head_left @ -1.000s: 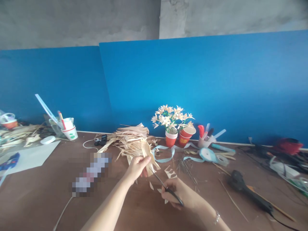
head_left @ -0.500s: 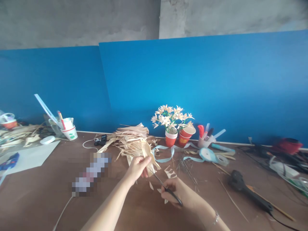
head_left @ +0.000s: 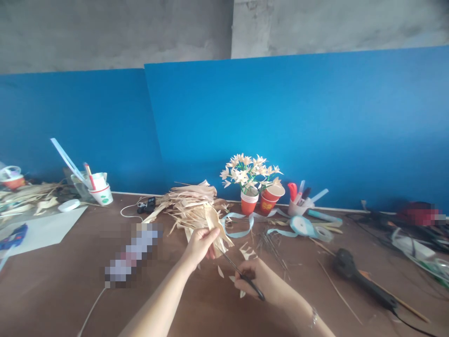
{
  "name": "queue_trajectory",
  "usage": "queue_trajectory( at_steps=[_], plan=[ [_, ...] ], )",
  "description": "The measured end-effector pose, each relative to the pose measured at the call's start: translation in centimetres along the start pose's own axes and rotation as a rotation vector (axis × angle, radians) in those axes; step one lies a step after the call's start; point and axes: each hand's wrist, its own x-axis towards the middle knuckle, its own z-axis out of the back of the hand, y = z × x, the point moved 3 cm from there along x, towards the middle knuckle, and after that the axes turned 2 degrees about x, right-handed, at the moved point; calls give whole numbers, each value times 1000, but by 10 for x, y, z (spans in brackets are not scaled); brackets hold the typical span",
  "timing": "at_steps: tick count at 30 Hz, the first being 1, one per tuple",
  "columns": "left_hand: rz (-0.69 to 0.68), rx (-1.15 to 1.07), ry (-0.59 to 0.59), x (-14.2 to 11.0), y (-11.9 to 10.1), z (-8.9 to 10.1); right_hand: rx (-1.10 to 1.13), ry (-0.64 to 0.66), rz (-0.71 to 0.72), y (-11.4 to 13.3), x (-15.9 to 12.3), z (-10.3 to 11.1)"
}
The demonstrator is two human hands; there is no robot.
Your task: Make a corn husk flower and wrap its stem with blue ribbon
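Note:
My left hand [head_left: 200,244] pinches a pale, dry husk piece [head_left: 212,220] between thumb and fingers, in front of a heap of similar dry husks [head_left: 189,199]. My right hand [head_left: 257,281] is closed around the dark handles of a pair of scissors [head_left: 253,284]. Their blades point up and left and reach the lower edge of the held husk; the tips are hidden there. Small cut petal shapes [head_left: 220,271] lie on the table below the hands. A husk scrap with cut-outs [head_left: 247,252] lies just beyond my right hand.
Pale flowers [head_left: 245,171] stand in stacked red cups [head_left: 249,204] at the back. Light blue ribbon [head_left: 302,225] and thin wires [head_left: 273,248] lie to the right. A black corded tool [head_left: 365,281] lies further right, a blurred-out object [head_left: 133,252] left. A blue panel [head_left: 280,117] rises behind.
The scissor handles in my right hand have shifted slightly left and look closer together. My left hand and the husk stay almost where they were.

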Motion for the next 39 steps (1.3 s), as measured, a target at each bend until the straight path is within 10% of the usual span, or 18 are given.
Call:
queue_trajectory(
  at_steps=[20,39],
  plan=[
    [-1,-174,-170,-6,-8,-7,45,-49,71,2,3,-2],
    [27,-193,-71,-7,-7,-15,82,-45,40,-5,5,1]
  ],
)
